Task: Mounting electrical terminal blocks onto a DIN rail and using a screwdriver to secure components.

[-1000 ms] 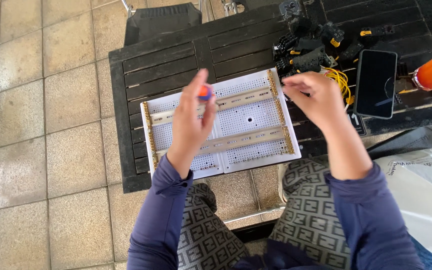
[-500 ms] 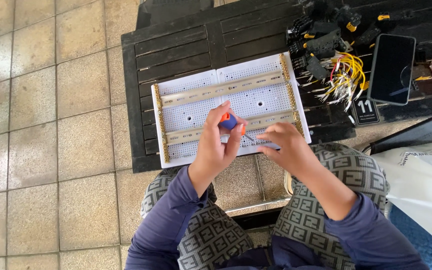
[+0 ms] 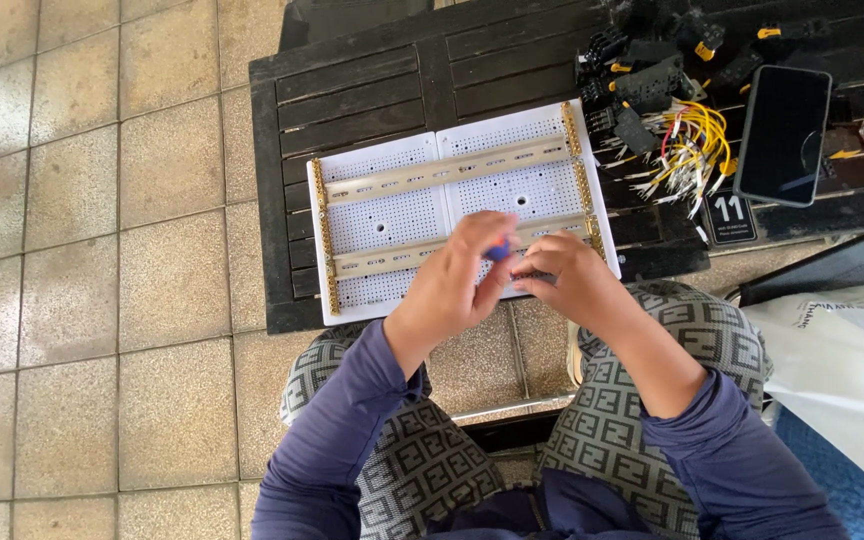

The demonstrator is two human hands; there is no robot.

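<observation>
Head view: left hand (image 3: pixel 452 285) curled around a small screwdriver with a blue handle (image 3: pixel 498 250), fingers closed on it, only the blue tip showing between thumb and fingers. Right hand (image 3: pixel 567 280) just beside it, fingertips touching or nearly touching the left's — pinched on something small and dark; can't tell what. Both hands sit over the near edge of a white perforated panel (image 3: pixel 392 215), which carries two metal rails (image 3: pixel 452 165) running across it — one beyond the hands, one passing right under them. Panel lies on a dark slatted table (image 3: pixel 352 90) ahead of the hands. Past the right hand: bundle of yellow wires (image 3: pixel 697 140), black terminal blocks (image 3: pixel 642 80), then a dark phone (image 3: pixel 782 135) face up. White plastic bag (image 3: pixel 842 350) off to the right of the right forearm.
</observation>
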